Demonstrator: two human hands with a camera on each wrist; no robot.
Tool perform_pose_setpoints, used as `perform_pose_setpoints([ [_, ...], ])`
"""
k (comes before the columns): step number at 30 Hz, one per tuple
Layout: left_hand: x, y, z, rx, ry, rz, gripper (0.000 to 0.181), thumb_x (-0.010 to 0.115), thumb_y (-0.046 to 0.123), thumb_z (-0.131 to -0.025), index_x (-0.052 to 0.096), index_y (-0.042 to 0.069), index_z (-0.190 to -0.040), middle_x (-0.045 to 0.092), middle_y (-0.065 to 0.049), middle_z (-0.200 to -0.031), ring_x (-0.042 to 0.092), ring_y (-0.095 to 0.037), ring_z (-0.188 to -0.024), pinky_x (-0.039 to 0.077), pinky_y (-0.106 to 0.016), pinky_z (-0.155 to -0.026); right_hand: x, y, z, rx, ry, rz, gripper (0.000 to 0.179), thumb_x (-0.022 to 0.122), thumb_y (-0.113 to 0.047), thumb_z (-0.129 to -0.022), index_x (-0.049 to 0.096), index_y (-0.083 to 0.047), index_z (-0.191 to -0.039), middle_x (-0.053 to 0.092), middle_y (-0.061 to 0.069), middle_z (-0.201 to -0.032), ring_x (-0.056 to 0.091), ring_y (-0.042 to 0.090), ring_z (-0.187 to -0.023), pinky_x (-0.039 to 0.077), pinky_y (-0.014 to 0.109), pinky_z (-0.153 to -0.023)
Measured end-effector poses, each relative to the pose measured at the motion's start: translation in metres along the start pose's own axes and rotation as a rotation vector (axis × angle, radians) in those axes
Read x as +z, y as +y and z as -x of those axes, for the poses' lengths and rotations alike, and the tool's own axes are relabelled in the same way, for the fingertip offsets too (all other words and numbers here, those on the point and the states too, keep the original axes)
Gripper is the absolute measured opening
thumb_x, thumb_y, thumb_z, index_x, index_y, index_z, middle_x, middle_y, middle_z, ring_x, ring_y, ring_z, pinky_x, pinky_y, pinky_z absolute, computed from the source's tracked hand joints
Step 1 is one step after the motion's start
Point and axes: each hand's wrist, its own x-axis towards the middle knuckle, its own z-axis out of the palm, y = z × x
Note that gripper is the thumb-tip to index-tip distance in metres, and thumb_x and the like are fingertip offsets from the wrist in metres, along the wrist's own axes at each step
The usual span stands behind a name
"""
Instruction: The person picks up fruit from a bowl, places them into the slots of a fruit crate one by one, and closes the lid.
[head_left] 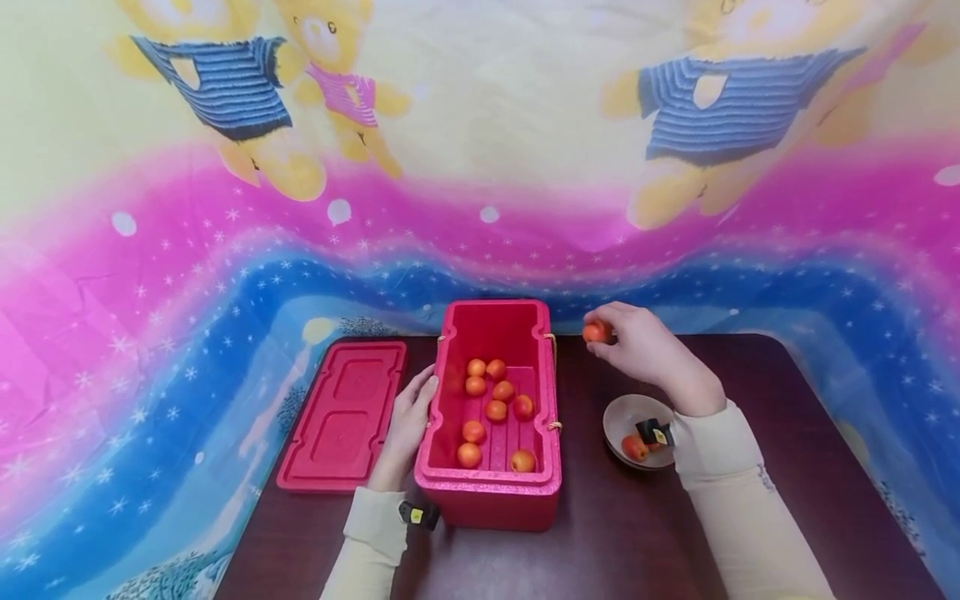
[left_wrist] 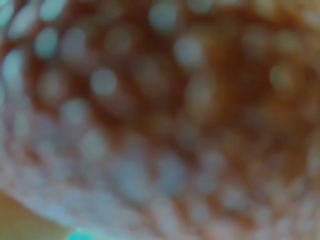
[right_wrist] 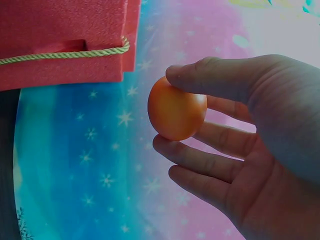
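My right hand point(head_left: 637, 346) pinches a small round orange fruit point(head_left: 597, 332) between thumb and fingertips, raised to the right of the red box. The right wrist view shows that fruit point(right_wrist: 176, 109) whole and smooth, held by thumb and fingers. Against the outer left side of the red box point(head_left: 495, 500) rests my left hand point(head_left: 410, 417), its thumb at the rim. Several similar orange fruits point(head_left: 496, 411) lie loose on the box floor. More fruit point(head_left: 633, 448) sits in a pale bowl point(head_left: 622, 412) below my right hand, partly hidden by the wrist. A blurred reddish speckled surface fills the left wrist view.
A red lid point(head_left: 337, 417) with recessed panels lies flat left of the box. Twisted cord point(right_wrist: 65, 55) runs along the box's side. The dark table point(head_left: 600, 542) meets a patterned cloth backdrop point(head_left: 487, 225) behind the box.
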Motion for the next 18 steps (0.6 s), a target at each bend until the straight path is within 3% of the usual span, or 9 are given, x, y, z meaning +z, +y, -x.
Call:
perform_pose_setpoints([
  [10, 0.000, 0.001, 0.000, 0.016, -0.011, 0.007, 0.056, 0.055, 0.039, -0.104, 0.047, 0.010, -0.151, 0.056, -0.020, -0.142, 0.062, -0.034, -0.120, 0.055, -0.046, -0.096, -0.010, -0.012, -0.014, -0.038, -0.022, -0.023, 0.039, 0.078, -0.016, -0.089, 0.067, -0.004, -0.125, 0.067, 0.014, -0.117, 0.064, 0.030, -0.100, 0.054, 0.050, -0.090],
  [18, -0.001, 0.002, 0.004, -0.004, -0.005, 0.016, 0.055, 0.057, 0.041, -0.103, 0.049, 0.014, -0.150, 0.057, -0.015, -0.142, 0.063, -0.030, -0.118, 0.055, -0.044, -0.096, -0.011, -0.030, -0.028, -0.058, -0.037, -0.036, 0.040, 0.081, -0.019, -0.087, 0.068, -0.007, -0.123, 0.067, 0.011, -0.116, 0.063, 0.029, -0.102, 0.054, 0.050, -0.092],
])
